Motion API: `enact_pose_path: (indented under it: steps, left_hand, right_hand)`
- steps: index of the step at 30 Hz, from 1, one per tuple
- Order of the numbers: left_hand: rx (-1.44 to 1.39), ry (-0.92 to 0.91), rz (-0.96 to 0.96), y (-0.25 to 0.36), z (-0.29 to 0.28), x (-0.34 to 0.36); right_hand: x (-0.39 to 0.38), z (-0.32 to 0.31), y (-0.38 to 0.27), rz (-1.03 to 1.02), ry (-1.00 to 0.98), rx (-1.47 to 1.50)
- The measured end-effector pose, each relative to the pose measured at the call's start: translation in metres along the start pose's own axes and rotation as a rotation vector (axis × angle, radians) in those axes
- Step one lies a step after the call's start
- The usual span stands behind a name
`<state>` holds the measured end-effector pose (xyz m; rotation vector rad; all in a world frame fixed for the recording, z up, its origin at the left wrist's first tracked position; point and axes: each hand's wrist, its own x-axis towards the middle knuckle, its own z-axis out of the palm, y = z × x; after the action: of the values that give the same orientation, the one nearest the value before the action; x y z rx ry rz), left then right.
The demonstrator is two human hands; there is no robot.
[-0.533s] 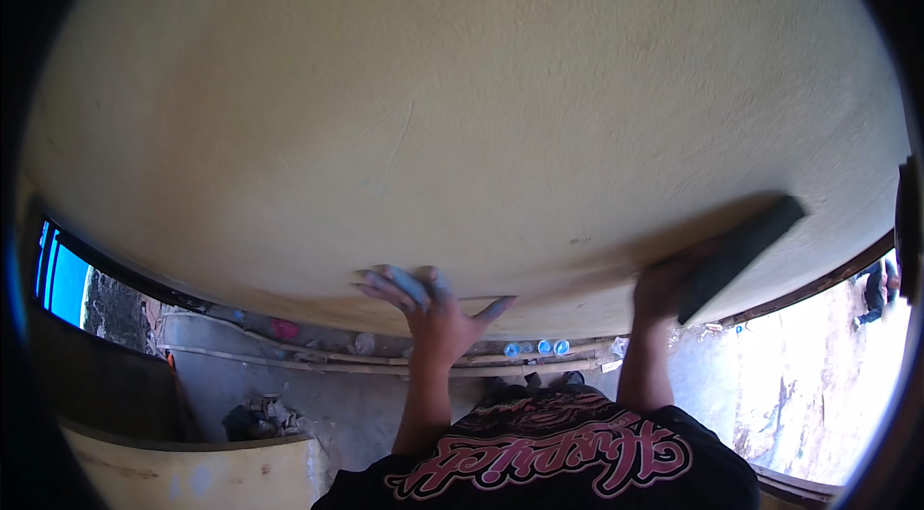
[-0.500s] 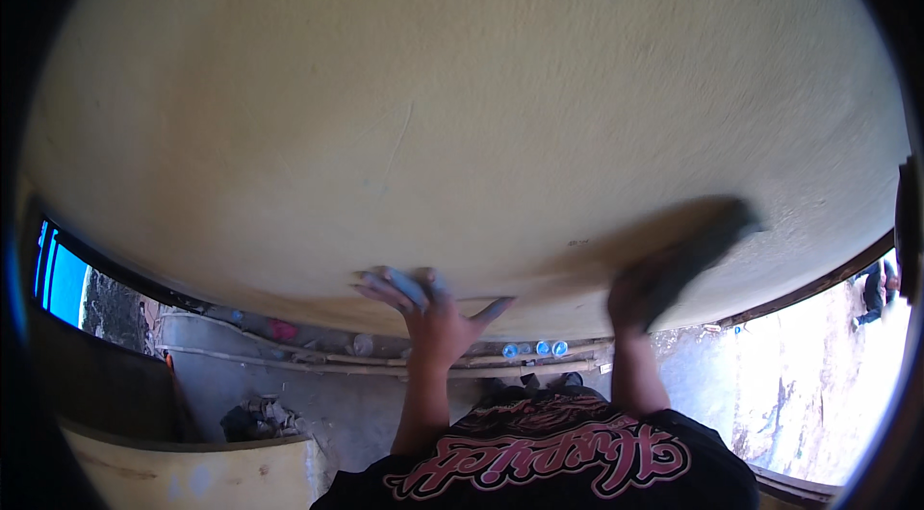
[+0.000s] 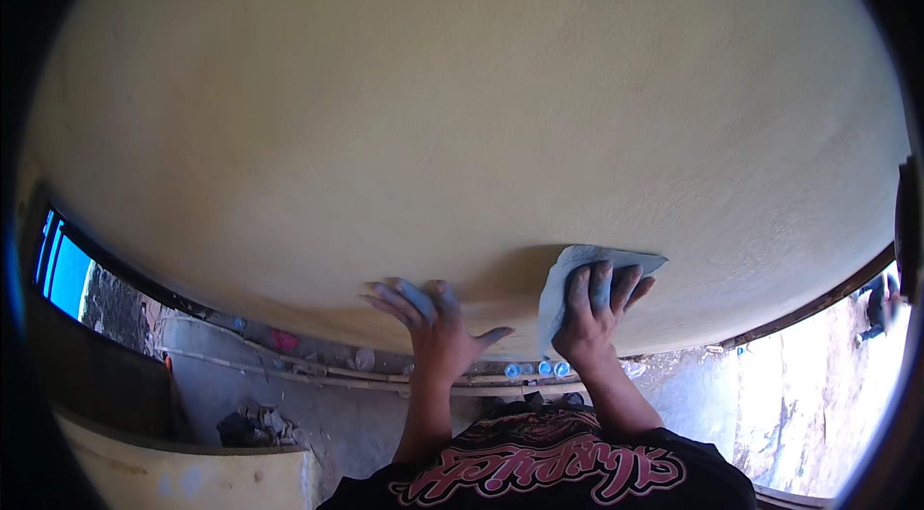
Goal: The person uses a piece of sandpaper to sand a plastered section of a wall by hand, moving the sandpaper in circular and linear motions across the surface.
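A broad cream-coloured wall (image 3: 414,106) fills most of the view in front of me. My left hand (image 3: 431,322) rests against its lower part, fingers spread and tips dusted grey, holding nothing. To its right, my right hand (image 3: 595,318) presses a pale blue-grey sheet of sandpaper (image 3: 555,303) to the wall. The fingers lie over the sheet, and its far edge sticks out past the fingertips. The sheet's underside, against the wall, is hidden.
Below the wall, long poles (image 3: 318,370) run across the grey floor, near several clear cups (image 3: 546,369). A heap of dark rags or debris (image 3: 258,425) lies at lower left beyond a low cream wall (image 3: 183,471). At far right another person (image 3: 878,308) shows in a bright opening.
My right hand has moved left and nearer with the sandpaper, which now lies flatter and shows its pale side. My left hand stays almost where it was.
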<state>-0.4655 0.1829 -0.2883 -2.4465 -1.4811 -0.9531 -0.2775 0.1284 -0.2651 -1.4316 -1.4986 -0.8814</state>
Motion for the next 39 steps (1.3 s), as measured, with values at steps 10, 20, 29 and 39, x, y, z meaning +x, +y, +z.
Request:
enact_pose_path:
  steps: [10,20,29,39]
  left_hand:
    - [-0.089,0.222,0.176,0.032,-0.026,0.048]
    - [0.052,0.098,0.252,0.024,-0.021,0.032]
    - [-0.034,0.12,0.247,0.012,-0.01,0.024]
    - [-0.022,0.092,0.213,0.012,-0.021,0.017]
  right_hand:
    - [-0.019,0.013,0.005,0.093,-0.063,0.033]
    - [0.004,0.003,0.022,0.235,0.183,-0.019]
    - [0.012,-0.003,0.032,0.537,0.301,0.18]
    - [0.024,-0.008,0.016,0.446,0.229,0.054]
